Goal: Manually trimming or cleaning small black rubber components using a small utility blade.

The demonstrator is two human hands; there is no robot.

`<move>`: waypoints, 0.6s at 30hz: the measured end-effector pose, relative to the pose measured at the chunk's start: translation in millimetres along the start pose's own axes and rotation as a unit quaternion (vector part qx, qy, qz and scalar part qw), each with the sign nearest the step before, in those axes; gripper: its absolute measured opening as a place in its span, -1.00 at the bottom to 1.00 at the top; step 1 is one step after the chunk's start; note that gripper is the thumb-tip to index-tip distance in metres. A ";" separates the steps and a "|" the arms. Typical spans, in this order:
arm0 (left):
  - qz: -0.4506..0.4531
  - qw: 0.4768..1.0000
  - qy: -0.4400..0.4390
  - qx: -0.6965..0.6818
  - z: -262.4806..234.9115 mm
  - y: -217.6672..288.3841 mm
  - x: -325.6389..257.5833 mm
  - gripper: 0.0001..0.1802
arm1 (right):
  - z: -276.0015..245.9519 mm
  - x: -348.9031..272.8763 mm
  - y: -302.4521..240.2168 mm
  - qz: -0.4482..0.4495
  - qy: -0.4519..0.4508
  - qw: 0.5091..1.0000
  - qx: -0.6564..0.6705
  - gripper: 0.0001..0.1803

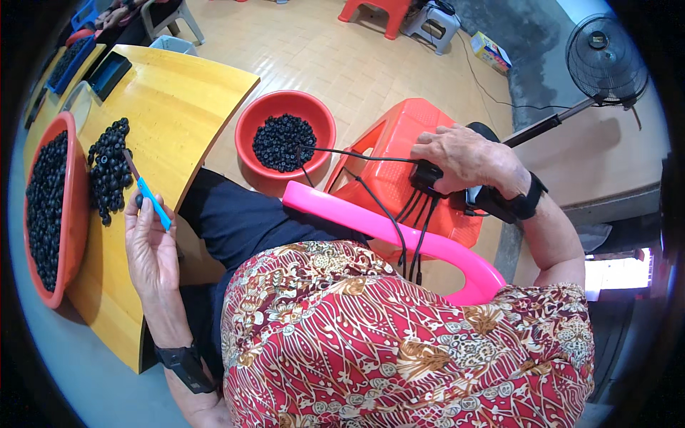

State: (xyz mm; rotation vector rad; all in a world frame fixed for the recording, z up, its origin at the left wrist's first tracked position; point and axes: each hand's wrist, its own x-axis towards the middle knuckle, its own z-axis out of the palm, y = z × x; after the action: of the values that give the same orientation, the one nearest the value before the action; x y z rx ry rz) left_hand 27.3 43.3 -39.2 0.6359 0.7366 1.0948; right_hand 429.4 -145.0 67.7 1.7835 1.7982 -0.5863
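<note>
My left hand is closed around a small knife with a blue handle and a dark, narrow blade pointing up and away. A little round black piece seems pinched at the fingertips too. Beside it, a loose heap of black ring-like parts lies on the yellow table. At far right, my right hand rests over a black device with several cables, fingers bent round its top. That device sits on a red plastic stool; its far side is hidden under the hand.
A red basin full of black parts stands at the table's left. Another red bowl with parts sits beyond my lap. A pink chair arm crosses before me, with cables over it. A black fan stands far right.
</note>
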 end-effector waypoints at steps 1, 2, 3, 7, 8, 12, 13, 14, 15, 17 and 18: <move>-0.001 1.000 -0.003 -0.005 -0.3 -0.1 0.3 -0.75 | 4.6 -2.7 2.3 -0.009 0.018 1.000 -0.005 -0.38; -0.002 1.000 -0.006 -0.010 -0.8 -0.4 0.6 -0.76 | 8.8 -4.1 3.6 -0.019 0.036 0.999 -0.009 -0.38; -0.004 1.000 -0.007 -0.011 -0.5 0.0 0.7 -0.76 | 12.2 -5.4 3.9 -0.017 0.035 0.999 -0.008 -0.38; -0.011 1.000 -0.009 -0.015 -1.1 -0.2 4.0 -0.79 | 18.8 -4.6 -3.7 0.050 0.064 0.996 0.023 -0.39; -0.015 1.000 -0.004 -0.015 -1.4 -0.8 5.4 -0.80 | 19.3 -3.5 -6.2 0.101 0.045 0.993 0.048 -0.39; -0.028 1.000 0.003 -0.005 -3.3 -4.0 8.8 -0.81 | 29.3 -3.4 -7.7 0.074 0.073 0.994 0.009 -0.37; -0.028 1.000 0.002 -0.007 -5.3 -5.4 9.3 -0.81 | 31.4 -4.6 -6.8 0.062 0.091 0.994 0.004 -0.34; -0.027 1.000 0.001 -0.008 -6.9 -6.5 9.5 -0.81 | 32.5 -5.4 -6.8 0.049 0.109 0.993 -0.002 -0.32; -0.028 1.000 0.002 -0.009 -7.6 -8.1 10.0 -0.81 | 31.1 -5.9 -8.0 0.049 0.107 0.993 -0.002 -0.32; -0.030 0.999 0.004 -0.010 -8.6 -10.7 10.5 -0.80 | 26.5 -6.5 -11.4 0.086 0.074 0.993 0.022 -0.29; -0.031 0.999 0.004 -0.012 -7.4 -11.5 10.4 -0.80 | 28.1 -6.3 -11.3 0.087 0.074 0.993 0.021 -0.29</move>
State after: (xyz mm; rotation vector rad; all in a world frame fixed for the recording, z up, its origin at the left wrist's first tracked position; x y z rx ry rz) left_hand 30.5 49.9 -54.7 0.5865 0.7439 1.0483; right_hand 420.0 -168.3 49.6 2.0339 1.7114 -0.4356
